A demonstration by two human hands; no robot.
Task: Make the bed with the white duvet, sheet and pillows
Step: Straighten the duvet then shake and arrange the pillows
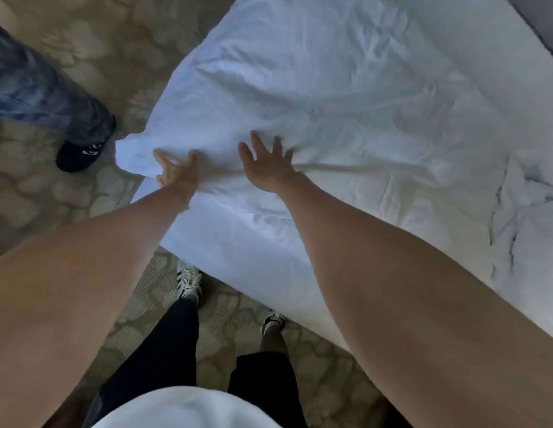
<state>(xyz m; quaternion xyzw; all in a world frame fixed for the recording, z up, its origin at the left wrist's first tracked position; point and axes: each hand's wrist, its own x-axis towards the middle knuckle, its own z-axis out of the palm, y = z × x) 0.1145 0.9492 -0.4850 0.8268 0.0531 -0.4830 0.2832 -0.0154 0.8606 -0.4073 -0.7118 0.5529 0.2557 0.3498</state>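
Observation:
A white duvet (346,97) covers the bed, wrinkled, with one corner hanging out over the carpet at the left. My left hand (176,173) lies near that corner with its fingers spread on the fabric; whether it pinches the cloth I cannot tell. My right hand (269,166) presses flat on the duvet a little to the right, fingers straight and splayed. Folds radiate from under it. A bunched patch of white bedding (522,205) sits at the right edge. No pillows are in view.
Another person's leg in blue jeans and a dark shoe (80,152) stands on the patterned carpet (46,196) just left of the duvet corner. My own feet in white striped sneakers (188,281) stand against the bed's near side.

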